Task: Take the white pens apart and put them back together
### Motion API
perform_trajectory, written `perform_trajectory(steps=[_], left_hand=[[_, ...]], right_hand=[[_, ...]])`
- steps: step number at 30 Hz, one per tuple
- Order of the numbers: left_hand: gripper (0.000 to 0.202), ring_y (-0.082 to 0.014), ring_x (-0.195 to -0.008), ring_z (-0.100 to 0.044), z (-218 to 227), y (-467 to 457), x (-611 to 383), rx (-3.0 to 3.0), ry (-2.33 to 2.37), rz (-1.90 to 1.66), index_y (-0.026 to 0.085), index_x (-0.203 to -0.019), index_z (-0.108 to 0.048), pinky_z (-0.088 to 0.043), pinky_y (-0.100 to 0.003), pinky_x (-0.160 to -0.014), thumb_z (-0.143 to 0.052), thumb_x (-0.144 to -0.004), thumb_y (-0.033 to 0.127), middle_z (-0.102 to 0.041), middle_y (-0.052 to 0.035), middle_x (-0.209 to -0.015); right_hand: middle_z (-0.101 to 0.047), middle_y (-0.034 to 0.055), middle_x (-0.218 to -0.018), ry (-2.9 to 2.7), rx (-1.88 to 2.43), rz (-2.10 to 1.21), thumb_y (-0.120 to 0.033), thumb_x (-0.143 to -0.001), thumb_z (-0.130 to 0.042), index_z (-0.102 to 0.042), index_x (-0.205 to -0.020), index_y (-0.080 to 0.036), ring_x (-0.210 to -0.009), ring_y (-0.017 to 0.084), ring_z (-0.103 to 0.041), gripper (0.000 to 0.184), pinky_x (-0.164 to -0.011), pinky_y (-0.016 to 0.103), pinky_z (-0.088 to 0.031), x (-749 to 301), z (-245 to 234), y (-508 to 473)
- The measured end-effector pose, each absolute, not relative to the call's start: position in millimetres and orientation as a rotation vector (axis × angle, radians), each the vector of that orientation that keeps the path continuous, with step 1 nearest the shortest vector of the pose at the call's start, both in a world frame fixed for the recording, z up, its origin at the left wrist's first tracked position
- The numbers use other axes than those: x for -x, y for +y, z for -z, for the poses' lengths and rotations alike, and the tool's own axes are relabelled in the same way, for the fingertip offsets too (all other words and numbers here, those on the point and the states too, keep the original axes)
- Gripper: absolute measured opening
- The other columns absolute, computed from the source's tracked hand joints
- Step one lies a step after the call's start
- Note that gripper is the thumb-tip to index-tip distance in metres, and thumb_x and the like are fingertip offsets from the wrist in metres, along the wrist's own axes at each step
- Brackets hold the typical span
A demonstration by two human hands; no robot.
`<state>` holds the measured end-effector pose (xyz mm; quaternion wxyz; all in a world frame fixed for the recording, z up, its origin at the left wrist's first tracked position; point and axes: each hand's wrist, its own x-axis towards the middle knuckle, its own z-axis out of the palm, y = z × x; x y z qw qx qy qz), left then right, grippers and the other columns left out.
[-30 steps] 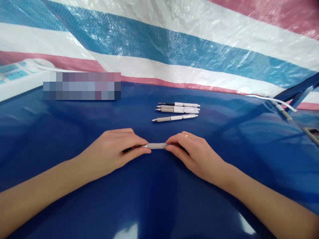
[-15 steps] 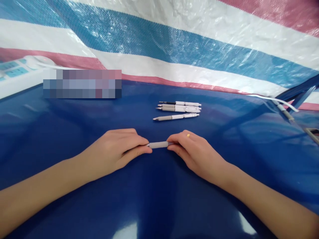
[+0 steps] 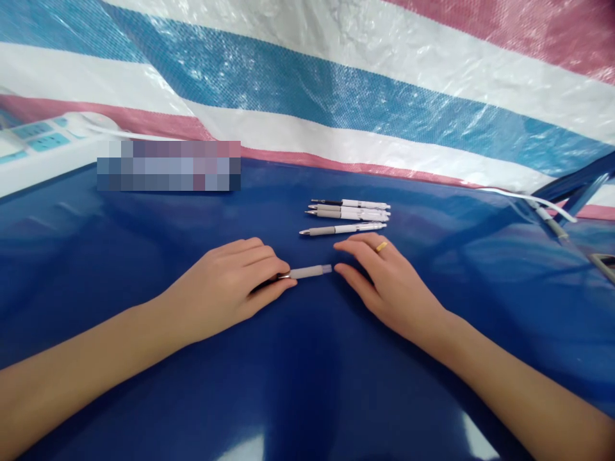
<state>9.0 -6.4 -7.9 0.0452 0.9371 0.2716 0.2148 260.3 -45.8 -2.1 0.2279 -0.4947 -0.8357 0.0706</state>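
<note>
Between thumb and fingers, my left hand (image 3: 240, 282) pinches the metal-tipped end of a pen's front barrel (image 3: 307, 272). The barrel has a pale grey grip and a short translucent end that points right. Just off that end is my right hand (image 3: 379, 275), thumb and forefinger apart and nothing between them; a yellow ring sits on one finger. Behind the hands lie several white pens, among them a grey-gripped pen (image 3: 343, 229) nearest me and a black-gripped pen (image 3: 350, 203) farthest away.
A white power strip (image 3: 48, 144) stands at the back left of the blue table (image 3: 298, 384). Beside it is a blurred-out block (image 3: 168, 166). Striped plastic sheeting (image 3: 307, 83) hangs behind. A white cable (image 3: 528, 192) and a dark metal frame (image 3: 576, 173) are at the right.
My right hand has let go of the barrel's right end and opened, baring the translucent end. My left hand keeps its pinch, with the barrel now tilted slightly up to the right.
</note>
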Motion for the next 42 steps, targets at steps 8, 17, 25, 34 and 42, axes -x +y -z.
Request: perform_trajectory(steps=[8,17,25,34,42], left_hand=[[0.018,-0.0169,-0.08,-0.057,6.9,-5.3,-9.1,-2.867,0.948,-0.613,0.016,-0.092,-0.063,-0.046,-0.03,-0.076,-0.052,-0.094,0.03,-0.063,-0.0024,-0.086],[0.018,-0.0172,-0.081,-0.058,5.0,-4.9,-7.9,-2.868,0.969,-0.595,0.017,-0.092,-0.063,-0.047,-0.03,-0.075,-0.049,-0.094,0.029,-0.063,-0.0028,-0.087],[0.018,-0.0185,-0.081,-0.059,7.5,-2.5,-7.4,-2.85,1.037,-0.599,0.018,-0.096,-0.061,-0.048,-0.032,-0.075,-0.048,-0.094,0.03,-0.063,-0.0026,-0.087],[0.023,-0.0197,-0.093,-0.059,-4.4,-12.8,-5.4,-2.899,0.82,-0.908,0.017,-0.112,-0.057,-0.05,-0.034,-0.084,-0.058,-0.089,0.019,-0.058,-0.0082,-0.105],[0.022,-0.0193,-0.076,-0.062,-6.4,-30.8,-13.0,-2.97,0.483,-0.691,0.013,-0.104,-0.056,-0.053,-0.034,-0.071,-0.054,-0.094,0.032,-0.066,-0.006,-0.085]], right_hand=[[-0.057,0.0145,-0.127,-2.317,1.561,0.124,-0.02,-0.094,-0.049,-0.054,-0.129,-0.009,-0.107,0.029,-0.055,0.037,-0.096,0.045,-0.048,-271.8,10.8,-34.6],[-0.058,0.0142,-0.117,-2.332,1.572,0.201,-0.02,-0.094,-0.051,-0.059,-0.125,-0.012,-0.098,0.028,-0.056,0.033,-0.085,0.042,-0.051,-271.7,9.4,-34.3],[-0.059,0.0106,-0.091,-2.306,1.585,0.043,-0.024,-0.097,-0.047,-0.064,-0.101,-0.015,-0.087,0.025,-0.057,0.021,-0.078,0.039,-0.049,-270.6,3.7,-35.1],[-0.058,-0.002,-0.078,-1.905,1.192,-0.596,-0.018,-0.088,-0.057,-0.055,-0.09,-0.021,-0.061,0.01,-0.052,0.005,-0.057,0.023,-0.044,-259.1,-13.5,-58.4],[-0.062,0.0003,-0.08,-1.775,1.103,-1.198,-0.019,-0.084,-0.061,-0.057,-0.09,-0.021,-0.067,0.013,-0.058,0.007,-0.056,0.024,-0.047,-253.5,-14.9,-65.6]])
